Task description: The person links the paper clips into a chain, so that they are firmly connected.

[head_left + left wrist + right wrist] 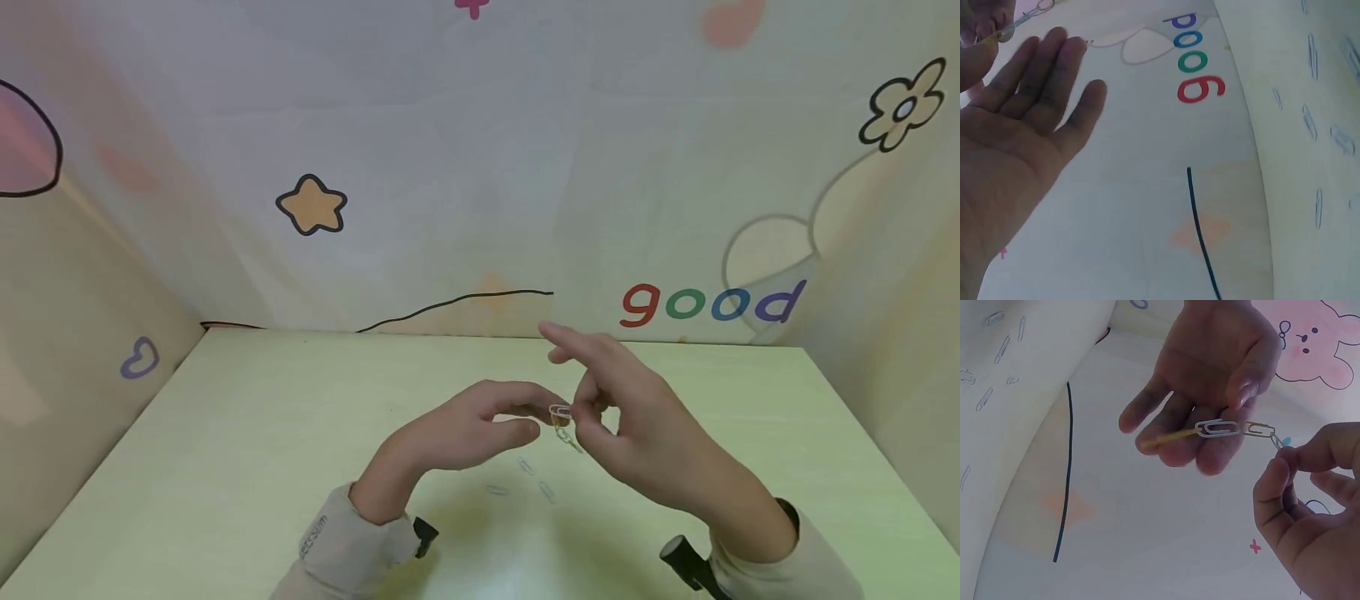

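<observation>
My right hand (637,425) pinches a silver paper clip at one end of a short chain of paper clips (564,435) between thumb and index finger. In the right wrist view, gold and silver clips alternate along the chain; a silver clip (1219,428) sits mid-chain and a gold clip (1259,429) nearer the right hand (1322,512). Close behind the chain, my left hand (480,425) is held with its fingers extended and thumb apart. The left wrist view shows that palm (1016,150) bare. Whether its fingertips touch the chain, I cannot tell.
Several loose paper clips (497,491) lie on the pale table (262,417) below the hands; more clips (1310,122) show in the left wrist view. A printed wall (450,208) closes off the table's back, with others at both sides.
</observation>
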The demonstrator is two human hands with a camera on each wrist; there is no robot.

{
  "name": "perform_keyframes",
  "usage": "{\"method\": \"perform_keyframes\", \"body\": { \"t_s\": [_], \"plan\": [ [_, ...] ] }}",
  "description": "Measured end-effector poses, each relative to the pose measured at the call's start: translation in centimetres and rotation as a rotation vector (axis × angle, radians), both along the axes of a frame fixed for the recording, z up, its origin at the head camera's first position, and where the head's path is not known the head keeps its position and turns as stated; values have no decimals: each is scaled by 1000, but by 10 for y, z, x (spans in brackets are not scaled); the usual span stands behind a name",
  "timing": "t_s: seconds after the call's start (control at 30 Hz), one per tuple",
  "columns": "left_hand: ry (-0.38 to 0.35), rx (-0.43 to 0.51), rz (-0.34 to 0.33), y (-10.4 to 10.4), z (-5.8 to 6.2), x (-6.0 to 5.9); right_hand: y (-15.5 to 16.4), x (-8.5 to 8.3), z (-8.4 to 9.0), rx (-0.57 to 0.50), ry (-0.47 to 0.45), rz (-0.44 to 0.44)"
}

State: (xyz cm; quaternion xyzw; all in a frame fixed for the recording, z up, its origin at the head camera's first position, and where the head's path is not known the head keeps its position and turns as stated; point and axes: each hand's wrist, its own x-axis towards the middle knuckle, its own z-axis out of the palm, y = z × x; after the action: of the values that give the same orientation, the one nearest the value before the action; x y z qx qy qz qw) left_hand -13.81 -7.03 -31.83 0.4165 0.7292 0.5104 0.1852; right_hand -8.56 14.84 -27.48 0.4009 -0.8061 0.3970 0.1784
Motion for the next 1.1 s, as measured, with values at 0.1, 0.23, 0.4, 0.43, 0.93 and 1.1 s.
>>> {"method": "perform_keyframes", "body": {
  "t_s": [0.1, 0.23, 0.4, 0.43, 0.93, 1.1],
  "plan": [
    [-22, 87, -70, 3, -1, 2, -2, 2, 3, 34, -9, 31],
    [-87, 165, -126, 5, 0, 2, -4, 4, 2, 54, -7, 50],
    [-221, 218, -120, 3, 1, 4, -7, 4, 0, 49, -2, 47],
    [-239, 225, -114, 2, 0, 3, -8, 3, -1, 30, 5, 53],
    [-383, 225, 120, -9, 5, -7, -4, -53, -39, -91, -245, -225],
    [-370, 231, 147, -15, 3, -7, 3, -94, -81, 338, -503, -360]
  ]
}}
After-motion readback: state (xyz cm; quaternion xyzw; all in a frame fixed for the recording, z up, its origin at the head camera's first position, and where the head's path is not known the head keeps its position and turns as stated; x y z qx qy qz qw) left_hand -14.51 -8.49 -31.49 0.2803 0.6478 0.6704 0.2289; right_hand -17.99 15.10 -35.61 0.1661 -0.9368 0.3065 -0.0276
